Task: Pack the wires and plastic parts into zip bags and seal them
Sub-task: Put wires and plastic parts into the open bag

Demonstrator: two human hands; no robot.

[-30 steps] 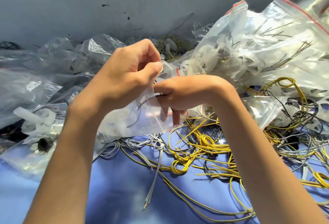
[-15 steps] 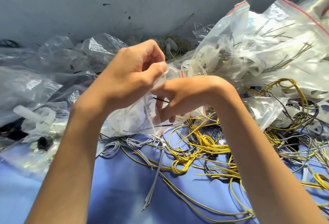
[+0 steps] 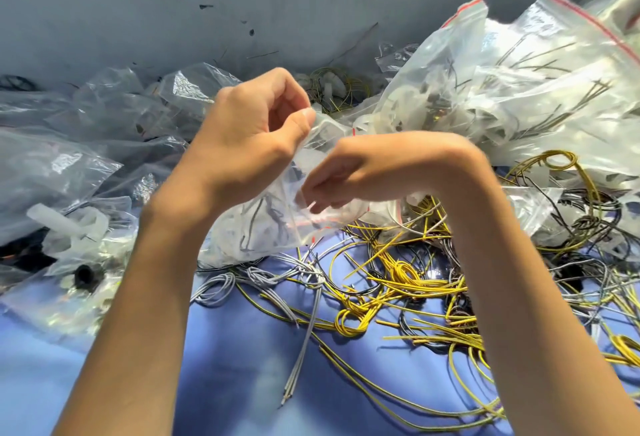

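Head camera: a small clear plastic zip bag (image 3: 266,227), with dark wires (image 3: 254,219) inside, is held just above the blue cloth (image 3: 239,352). Its upper edge is pinched by the left hand (image 3: 256,134), its mouth by the curled right hand (image 3: 363,172) (fingertips partly hidden). The seal should be pressed evenly from end to end.

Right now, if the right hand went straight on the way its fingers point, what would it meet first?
The zip bag: the right hand points its fingers left into the film that they pinch. Past that, probably the left hand, though depth is unclear.
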